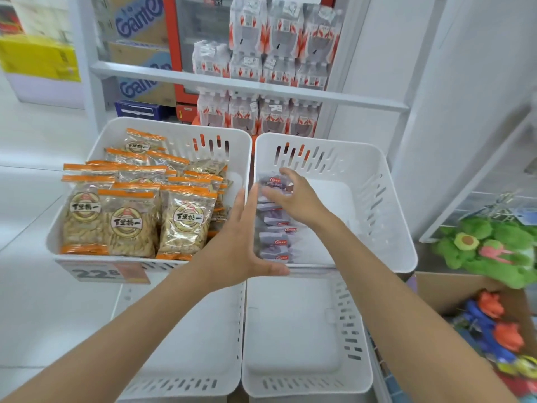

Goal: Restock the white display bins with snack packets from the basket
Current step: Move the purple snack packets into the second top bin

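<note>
Centre-right, the right bin is holding one row of purple packets along its left wall. The left hand, fingers straight, is steadying them, the right hand pinching one. The lower bins are sitting unfilled.

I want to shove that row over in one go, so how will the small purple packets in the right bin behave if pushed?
The purple packets look small and puffy, so probably light and squashy. Their glossy wrappers overlap in a row, so a push may slide them over each other. The white bin has a smooth-looking floor, so they should skid easily.
</note>
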Demonstrator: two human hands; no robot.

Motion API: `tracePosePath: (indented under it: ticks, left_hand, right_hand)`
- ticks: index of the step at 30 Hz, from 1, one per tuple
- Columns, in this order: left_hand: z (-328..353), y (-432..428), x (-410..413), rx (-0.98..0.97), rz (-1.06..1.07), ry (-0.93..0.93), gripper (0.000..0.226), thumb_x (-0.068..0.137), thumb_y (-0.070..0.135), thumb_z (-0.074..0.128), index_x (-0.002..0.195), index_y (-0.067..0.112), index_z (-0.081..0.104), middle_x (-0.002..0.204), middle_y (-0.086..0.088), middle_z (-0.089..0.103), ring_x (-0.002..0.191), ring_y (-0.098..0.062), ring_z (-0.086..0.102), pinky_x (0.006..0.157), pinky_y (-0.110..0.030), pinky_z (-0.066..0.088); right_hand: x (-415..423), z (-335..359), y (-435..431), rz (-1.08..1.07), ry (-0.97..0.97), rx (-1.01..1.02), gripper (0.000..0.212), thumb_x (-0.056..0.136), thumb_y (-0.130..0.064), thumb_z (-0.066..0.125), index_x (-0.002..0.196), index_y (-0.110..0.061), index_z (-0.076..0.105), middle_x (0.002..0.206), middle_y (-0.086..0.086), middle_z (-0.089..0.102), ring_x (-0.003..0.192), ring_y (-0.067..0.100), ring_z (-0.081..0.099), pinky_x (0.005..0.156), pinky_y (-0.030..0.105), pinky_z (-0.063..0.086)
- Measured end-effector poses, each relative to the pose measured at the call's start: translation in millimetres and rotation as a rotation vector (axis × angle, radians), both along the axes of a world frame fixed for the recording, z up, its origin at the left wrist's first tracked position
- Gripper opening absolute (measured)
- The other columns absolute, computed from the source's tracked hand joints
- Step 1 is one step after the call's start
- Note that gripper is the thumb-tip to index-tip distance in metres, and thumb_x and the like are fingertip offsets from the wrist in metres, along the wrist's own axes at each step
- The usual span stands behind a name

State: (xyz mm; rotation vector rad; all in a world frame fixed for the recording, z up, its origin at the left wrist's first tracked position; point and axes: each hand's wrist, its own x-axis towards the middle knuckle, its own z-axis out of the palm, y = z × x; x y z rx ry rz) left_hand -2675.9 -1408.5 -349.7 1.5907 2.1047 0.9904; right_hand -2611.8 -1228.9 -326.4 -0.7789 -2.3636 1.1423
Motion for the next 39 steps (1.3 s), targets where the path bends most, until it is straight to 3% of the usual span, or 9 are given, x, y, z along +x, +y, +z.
tracePosePath:
  ticks: [3,8,10,16,21,29,34,37,39]
  left_hand:
    - [0.7,-1.2,1.0,0.0,0.004,-0.004,0.145,0.058,0.065,0.083,0.15,0.037,-0.026,0.159,0.016,-0.027,0.149,-0.005,-0.011,0.113,-0.022,0.013]
    - [2.2,-1.8,3.1,0.003,0.007,0.009,0.143,0.059,0.064,0.083,0.148,0.04,-0.027,0.159,0.017,-0.026,0.15,-0.006,-0.01,0.111,-0.021,0.013]
    - [2.8,-2.8,3.9,0.0,0.014,0.017,0.143,0.06,0.063,0.083,0.148,0.04,-0.027,0.16,0.016,-0.026,0.15,-0.008,-0.008,0.113,-0.023,0.016]
    - [2.5,-1.8,4.5,-0.022,0.031,0.032,0.143,0.059,0.066,0.082,0.148,0.04,-0.027,0.159,0.016,-0.026,0.152,-0.012,-0.002,0.116,-0.029,0.023]
    - [2.3,-2.3,4.2,0.012,0.029,0.03,0.143,0.058,0.067,0.082,0.15,0.04,-0.024,0.16,0.018,-0.024,0.152,-0.012,0.0,0.116,-0.031,0.026]
    - [1.5,-2.4,3.9,-0.003,0.036,0.041,0.141,0.06,0.066,0.081,0.15,0.038,-0.024,0.16,0.016,-0.025,0.152,-0.013,0.002,0.113,-0.029,0.028]
    - [11.2,-4.9,6.4,-0.043,0.025,0.02,0.142,0.058,0.065,0.08,0.151,0.035,-0.023,0.161,0.01,-0.025,0.152,-0.015,-0.004,0.118,-0.034,0.02]
    - [19.1,-15.6,14.8,-0.002,0.08,0.02,0.135,0.063,0.059,0.082,0.156,0.027,-0.01,0.165,0.001,-0.01,0.152,-0.017,-0.002,0.122,-0.038,0.014]
    - [22.0,-30.8,28.4,0.106,0.179,0.084,0.118,0.069,0.05,0.084,0.157,0.02,0.011,0.162,-0.006,0.017,0.149,-0.022,0.017,0.12,-0.038,0.022]
  right_hand:
    - [3.1,0.4,4.5,0.06,-0.017,-0.018,0.08,0.085,-0.046,0.072,0.152,-0.026,0.031,0.158,-0.005,0.03,0.141,0.016,0.033,0.114,0.037,0.031]
    - [3.6,-1.5,14.2,-0.123,0.008,0.057,0.061,0.087,-0.054,0.065,0.137,-0.023,0.052,0.144,-0.002,0.051,0.127,0.018,0.05,0.099,0.027,0.038]
    - [-1.8,-2.6,14.9,-0.171,0.018,0.097,0.059,0.09,-0.055,0.06,0.138,-0.02,0.052,0.145,0.001,0.051,0.129,0.02,0.049,0.104,0.03,0.038]
    - [-19.7,-5.0,12.7,-0.062,-0.163,0.171,0.071,0.087,-0.055,0.065,0.146,-0.026,0.04,0.151,0.003,0.042,0.135,0.027,0.045,0.111,0.044,0.036]
    - [-10.7,11.6,13.4,-0.03,-0.083,-0.094,0.077,0.09,-0.051,0.063,0.152,-0.026,0.024,0.15,-0.003,0.037,0.126,0.015,0.043,0.097,0.03,0.038]
    - [3.4,-0.3,5.7,0.098,-0.141,-0.01,0.077,0.09,-0.04,0.068,0.153,-0.027,0.025,0.16,-0.004,0.024,0.143,0.021,0.031,0.113,0.035,0.032]
    - [21.6,2.3,-5.8,-0.038,-0.112,0.108,0.074,0.09,-0.043,0.067,0.152,-0.032,0.029,0.163,-0.001,0.018,0.148,0.021,0.023,0.117,0.039,0.024]
    - [51.3,8.2,-33.1,-0.141,0.059,0.151,0.057,0.089,-0.029,0.07,0.141,-0.024,0.046,0.145,-0.001,0.043,0.129,0.015,0.045,0.111,0.033,0.037]
    - [76.0,8.5,-63.5,-0.217,0.186,0.166,0.045,0.086,-0.02,0.07,0.129,-0.023,0.055,0.126,-0.005,0.053,0.103,0.01,0.056,0.096,0.03,0.048]
